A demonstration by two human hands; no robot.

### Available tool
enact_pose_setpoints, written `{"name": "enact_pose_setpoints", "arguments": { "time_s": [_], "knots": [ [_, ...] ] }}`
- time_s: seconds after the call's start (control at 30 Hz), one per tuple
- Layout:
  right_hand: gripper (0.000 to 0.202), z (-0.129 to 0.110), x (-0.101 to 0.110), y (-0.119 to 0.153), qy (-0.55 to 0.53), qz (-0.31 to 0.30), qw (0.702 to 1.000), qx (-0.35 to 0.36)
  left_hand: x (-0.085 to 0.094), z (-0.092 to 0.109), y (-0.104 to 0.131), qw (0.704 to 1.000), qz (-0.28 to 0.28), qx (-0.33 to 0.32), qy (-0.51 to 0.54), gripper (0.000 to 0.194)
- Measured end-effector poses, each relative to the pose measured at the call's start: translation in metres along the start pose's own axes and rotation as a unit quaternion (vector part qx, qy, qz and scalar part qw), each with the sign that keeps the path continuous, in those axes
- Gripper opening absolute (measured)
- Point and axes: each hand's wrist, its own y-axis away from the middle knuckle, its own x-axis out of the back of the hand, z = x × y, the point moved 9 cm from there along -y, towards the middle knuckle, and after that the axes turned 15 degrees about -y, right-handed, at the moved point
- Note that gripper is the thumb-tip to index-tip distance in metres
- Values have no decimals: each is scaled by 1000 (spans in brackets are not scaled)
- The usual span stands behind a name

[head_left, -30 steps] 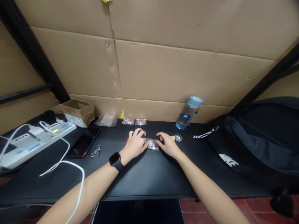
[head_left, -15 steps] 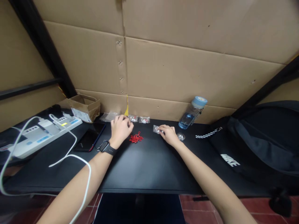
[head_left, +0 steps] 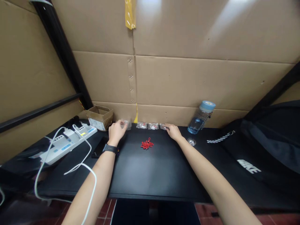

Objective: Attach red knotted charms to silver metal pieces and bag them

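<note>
My left hand (head_left: 117, 132), wearing a black watch, is closed at the fingertips on flat clear plastic bags (head_left: 127, 124) by the cardboard wall. My right hand (head_left: 173, 132) pinches a small clear packet (head_left: 162, 126) with a shiny round piece inside, mostly covered by the fingers. Two similar packets, one silvery (head_left: 142, 125) and one with a red mark (head_left: 153, 126), lie in a row to its left. Between my hands, nearer to me, is a small pile of red cords (head_left: 147, 144). A loose clear round piece (head_left: 191, 142) rests by my right wrist.
A blue-capped bottle (head_left: 201, 117) leans at the back right, beside a black backpack (head_left: 269, 147) with a striped strap (head_left: 220, 137). On the left are an opened cardboard box (head_left: 100, 117), a power strip (head_left: 67, 145), a phone (head_left: 99, 148) and a white cable (head_left: 90, 167) crossing my left forearm.
The view has tilted up and shifted left. My left hand has moved left onto the plastic bags. My right hand has brought its packet back and left, into line with the other two.
</note>
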Motion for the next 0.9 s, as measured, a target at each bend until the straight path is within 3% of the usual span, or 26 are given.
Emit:
{"name": "enact_pose_setpoints", "arguments": {
  "time_s": [0.17,0.27,0.47,0.63,0.7,0.77,0.9],
  "knots": [
    [40,-8,-2,10,2,-13,1000,2,0,11,5,999,-1,10,-46,35],
    [37,-10,7,22,6,-14,1000,4,-3,13,6,999,-24,16,-47,36],
    [35,7,64,68,-12,67,997,35,-6,3,4,997,-38,55,-24,35],
    [31,39,128,105,-12,216,975,48,-11,-9,0,996,-33,79,-9,27],
    [32,44,144,109,-4,253,967,45,-13,-14,-3,996,-31,88,1,23],
    [31,41,148,107,-2,249,967,51,-14,-18,-5,995,-30,91,12,24],
    [29,32,137,102,-11,203,977,60,-17,-19,-8,998,-55,39,10,55]
  ]
}}
